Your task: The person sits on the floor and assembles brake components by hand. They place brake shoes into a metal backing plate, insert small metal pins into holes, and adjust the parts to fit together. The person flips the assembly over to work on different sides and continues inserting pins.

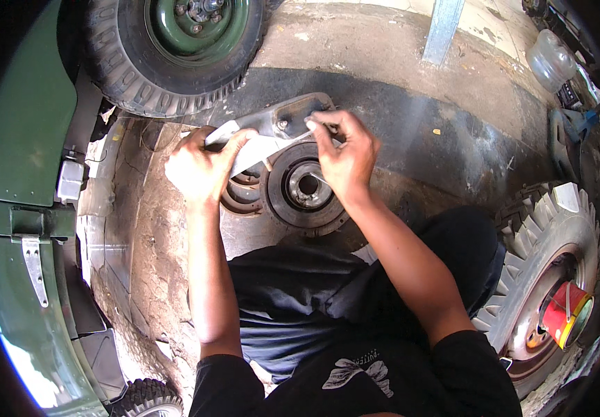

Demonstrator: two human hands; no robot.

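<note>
A pale, flat strip (262, 149) is gripped by my left hand (204, 163), its thumb on top. I cannot tell whether it is card or metal. My right hand (345, 153) pinches at the strip's right end with thumb and forefinger; what lies between the fingertips is too small to make out. Just behind, a dark metal plate (300, 111) with rounded corners and a bolt (282, 125) is partly covered by the strip. Below the hands lies a round brake drum or hub (286, 208), beside curved brake shoes (243, 201).
A tyre (126, 62) on a green rim stands at the far left, near a green vehicle body (22, 153). On the right, another tyre (522, 264) has a red and yellow tin (564, 313) resting at its rim. A metal post (444, 31) and plastic bottle (550, 59) are farther back.
</note>
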